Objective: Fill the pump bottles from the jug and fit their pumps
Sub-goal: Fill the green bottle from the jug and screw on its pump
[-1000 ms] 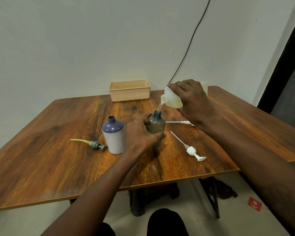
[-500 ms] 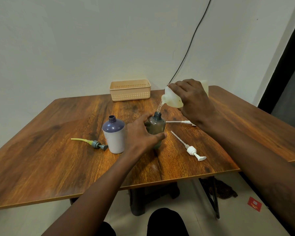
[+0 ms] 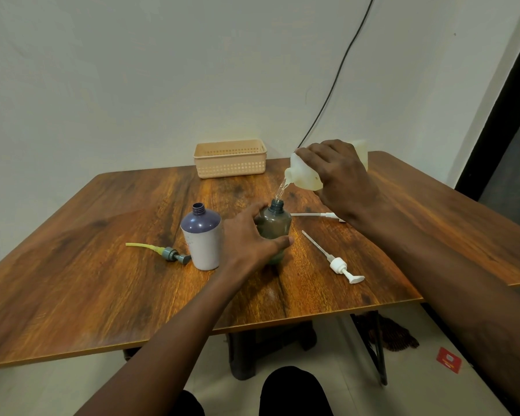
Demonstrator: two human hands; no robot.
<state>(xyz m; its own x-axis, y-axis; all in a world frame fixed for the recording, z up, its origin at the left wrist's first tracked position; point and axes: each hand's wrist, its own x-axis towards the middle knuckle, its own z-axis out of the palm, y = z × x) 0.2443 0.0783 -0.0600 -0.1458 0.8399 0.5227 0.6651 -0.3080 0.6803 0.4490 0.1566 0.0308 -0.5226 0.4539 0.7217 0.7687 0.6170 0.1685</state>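
Right hand (image 3: 339, 178) wraps jug (image 3: 305, 175), tilted, spout just above dark bottle (image 3: 275, 226) mouth; thin stream enters. Left hand (image 3: 249, 238) grips bottle, fingers closed around body. Advice: keep spout centred over mouth, pour slowly, watch level, hold bottle upright.

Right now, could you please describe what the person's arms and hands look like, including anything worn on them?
Both forearms are bare to the edge of the picture, with no sleeves in view. The left hand and the right hand wear no gloves, and no rings, watch or bracelets are visible. Nails look short and unpainted.
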